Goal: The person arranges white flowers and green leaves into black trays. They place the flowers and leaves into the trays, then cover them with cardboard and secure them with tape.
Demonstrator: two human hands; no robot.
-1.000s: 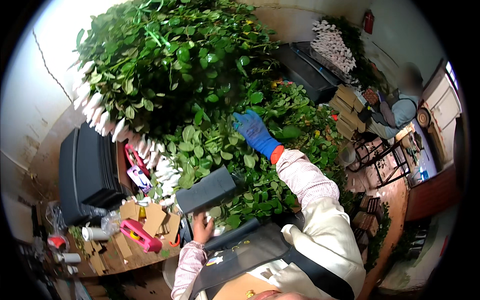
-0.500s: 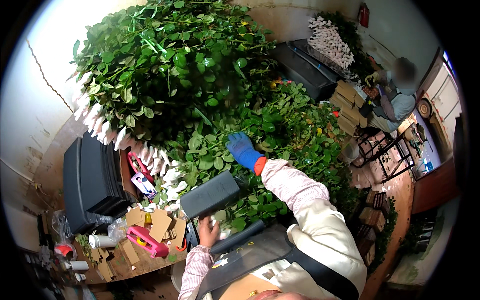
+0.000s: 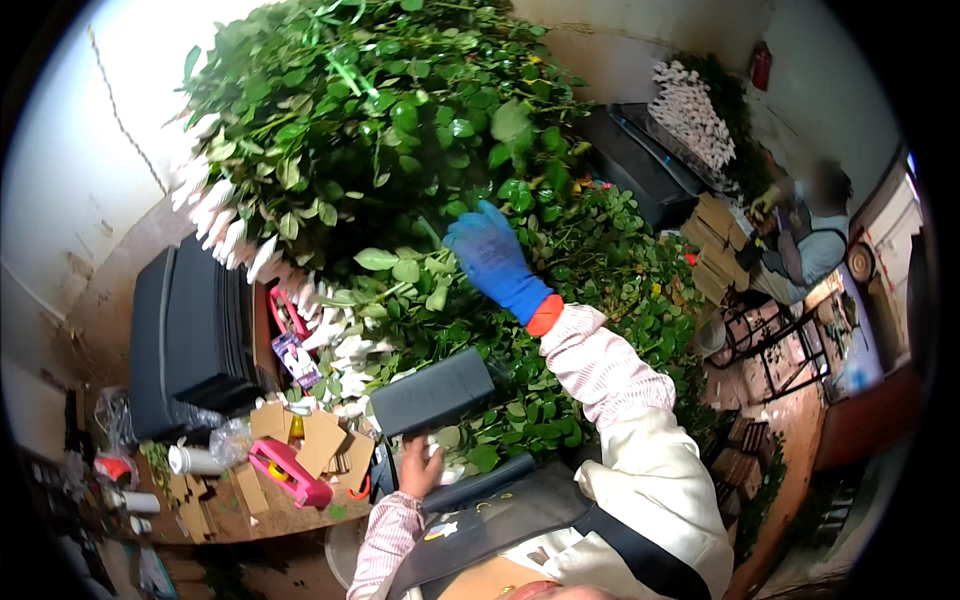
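Observation:
My right hand (image 3: 490, 258), in a blue glove with an orange cuff, is over a large heap of leafy green stems (image 3: 330, 130). Its fingers look stretched and somewhat spread, with leaves right beside them; I make out nothing held. My bare left hand (image 3: 418, 468) is low in front of me, at the near side of a dark grey block (image 3: 432, 392). Its thumb and fingers curl around something whitish, partly hidden by the block. White-sleeved flower heads (image 3: 350, 350) line the left edge of the stems.
Dark stacked panels (image 3: 190, 340) stand at the left. On the wooden table (image 3: 290, 518) are a pink tool (image 3: 290, 472), cardboard pieces (image 3: 322, 440) and a white cup (image 3: 195, 460). A co-worker (image 3: 815, 240) sits at the far right near cardboard (image 3: 712, 245) and a black metal frame (image 3: 775, 345).
My right hand has risen away from the lower leaves, farther up the heap. My left hand stays beside the grey block. The whole view has shifted slightly.

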